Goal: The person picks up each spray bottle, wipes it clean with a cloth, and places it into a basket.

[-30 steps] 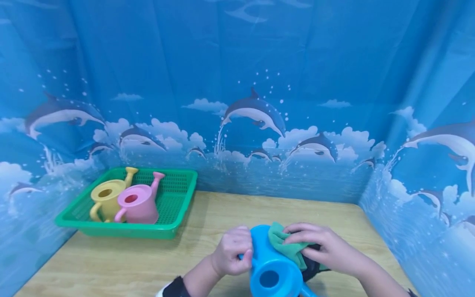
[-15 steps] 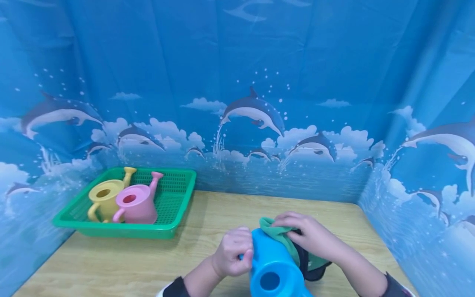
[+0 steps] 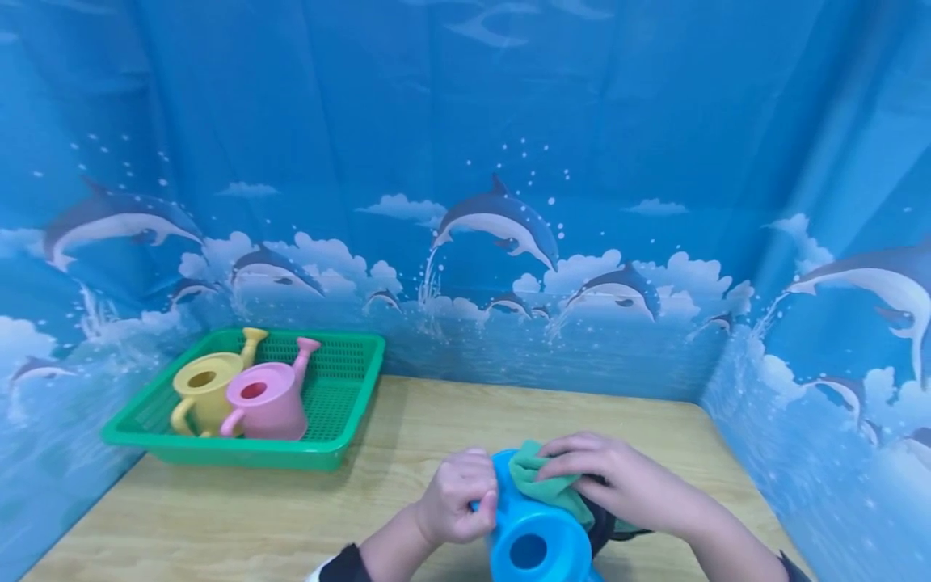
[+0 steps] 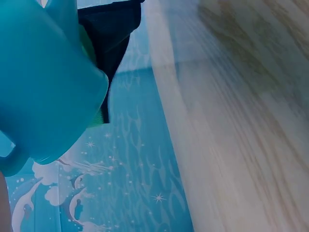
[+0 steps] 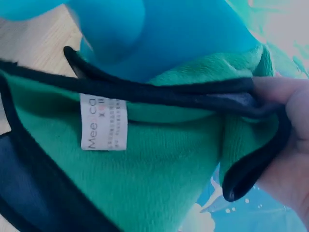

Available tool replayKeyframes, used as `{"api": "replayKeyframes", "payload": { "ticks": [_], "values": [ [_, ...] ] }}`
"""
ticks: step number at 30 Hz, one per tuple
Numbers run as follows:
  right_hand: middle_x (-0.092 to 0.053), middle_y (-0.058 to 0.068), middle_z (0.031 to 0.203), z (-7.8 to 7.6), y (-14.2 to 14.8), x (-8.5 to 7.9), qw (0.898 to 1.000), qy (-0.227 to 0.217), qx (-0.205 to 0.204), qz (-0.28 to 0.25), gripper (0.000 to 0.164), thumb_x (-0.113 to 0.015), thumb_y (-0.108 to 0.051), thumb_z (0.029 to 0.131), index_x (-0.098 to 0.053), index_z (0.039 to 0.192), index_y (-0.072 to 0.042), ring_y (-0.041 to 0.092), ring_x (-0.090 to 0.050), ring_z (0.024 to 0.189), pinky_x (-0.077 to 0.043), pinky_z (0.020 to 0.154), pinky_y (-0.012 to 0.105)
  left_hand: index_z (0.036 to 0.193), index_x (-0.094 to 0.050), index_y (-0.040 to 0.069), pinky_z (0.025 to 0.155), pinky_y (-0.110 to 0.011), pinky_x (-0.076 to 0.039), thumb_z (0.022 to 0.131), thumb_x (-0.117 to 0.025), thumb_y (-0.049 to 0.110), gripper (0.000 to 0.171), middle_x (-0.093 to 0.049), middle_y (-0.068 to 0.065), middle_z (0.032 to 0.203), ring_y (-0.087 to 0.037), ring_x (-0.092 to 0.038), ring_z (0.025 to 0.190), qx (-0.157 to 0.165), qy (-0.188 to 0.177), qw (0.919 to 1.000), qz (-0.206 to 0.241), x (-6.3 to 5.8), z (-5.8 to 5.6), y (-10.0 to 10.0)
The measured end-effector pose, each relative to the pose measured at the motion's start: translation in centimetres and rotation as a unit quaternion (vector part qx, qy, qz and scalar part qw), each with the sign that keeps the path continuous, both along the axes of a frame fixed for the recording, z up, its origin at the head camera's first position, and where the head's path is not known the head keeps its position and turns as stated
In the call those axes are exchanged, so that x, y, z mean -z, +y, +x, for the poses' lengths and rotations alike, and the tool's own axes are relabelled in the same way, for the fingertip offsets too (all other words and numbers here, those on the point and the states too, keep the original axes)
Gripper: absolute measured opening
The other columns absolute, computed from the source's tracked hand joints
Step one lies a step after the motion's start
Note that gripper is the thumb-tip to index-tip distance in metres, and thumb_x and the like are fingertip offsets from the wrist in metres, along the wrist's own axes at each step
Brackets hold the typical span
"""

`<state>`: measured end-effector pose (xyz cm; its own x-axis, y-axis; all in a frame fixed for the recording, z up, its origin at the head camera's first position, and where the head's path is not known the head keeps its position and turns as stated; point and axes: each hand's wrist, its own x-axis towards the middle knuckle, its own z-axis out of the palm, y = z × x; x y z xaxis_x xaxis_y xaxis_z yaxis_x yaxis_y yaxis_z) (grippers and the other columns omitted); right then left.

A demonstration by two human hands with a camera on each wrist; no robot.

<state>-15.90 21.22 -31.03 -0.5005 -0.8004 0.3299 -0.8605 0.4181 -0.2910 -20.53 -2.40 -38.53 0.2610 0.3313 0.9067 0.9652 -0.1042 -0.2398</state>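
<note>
A blue watering can is held tilted above the table, its top opening toward the camera. My left hand grips its handle, with the fingers curled round. On the can's right side, my right hand holds a green cloth with black edging against the surface. In the right wrist view, the cloth hangs in folds with a white label, pinched at its edge by the fingers. Only the can and part of the cloth's dark edge appear in the left wrist view.
A green basket stands at the table's left, holding a yellow watering can and a pink watering can. Blue dolphin-printed sheeting encloses the wooden table at the back and sides.
My right hand has slid the cloth up along the can's side and then back down a little. My left hand keeps its grip on the handle, nearly still.
</note>
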Motion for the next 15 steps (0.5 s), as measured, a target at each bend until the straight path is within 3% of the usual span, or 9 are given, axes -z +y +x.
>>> {"api": "replayKeyframes", "payload": {
  "ticks": [8, 11, 15],
  "values": [
    [-0.063, 0.005, 0.123, -1.4, -2.1, -0.2, 0.991, -0.065, 0.099, 0.067, 0.036, -0.053, 0.003, 0.093, -0.067, 0.118, -0.020, 0.030, -0.059, 0.115, -0.050, 0.093, 0.045, 0.050, -0.037, 0.012, 0.053, -0.012, -0.029, 0.091, -0.040, 0.003, 0.042, -0.036, 0.005, 0.047, -0.004, -0.030, 0.046, 0.030, -0.003, 0.9995, 0.000, -0.9, 0.5, 0.1],
    [-0.063, 0.003, 0.124, -2.2, -2.2, 0.3, 0.987, -0.105, 0.112, 0.046, 0.035, -0.051, 0.000, 0.096, -0.066, 0.119, -0.021, 0.029, -0.058, 0.117, -0.049, 0.095, 0.044, 0.050, -0.036, 0.011, 0.052, -0.013, -0.028, 0.090, -0.040, 0.001, 0.041, -0.036, 0.004, 0.046, -0.005, -0.029, 0.046, 0.047, -0.017, 0.9987, 0.008, -1.2, 0.8, 0.0],
    [-0.063, 0.003, 0.126, -2.6, -1.6, 1.0, 0.978, -0.164, 0.127, -0.011, 0.033, -0.048, -0.004, 0.098, -0.064, 0.122, -0.021, 0.031, -0.056, 0.121, -0.048, 0.097, 0.043, 0.054, -0.037, 0.011, 0.050, -0.013, -0.029, 0.087, -0.042, -0.003, 0.037, -0.036, 0.003, 0.047, -0.007, -0.030, 0.046, 0.032, -0.064, 0.9969, 0.032, -0.7, 0.5, -0.7]
  ]
}}
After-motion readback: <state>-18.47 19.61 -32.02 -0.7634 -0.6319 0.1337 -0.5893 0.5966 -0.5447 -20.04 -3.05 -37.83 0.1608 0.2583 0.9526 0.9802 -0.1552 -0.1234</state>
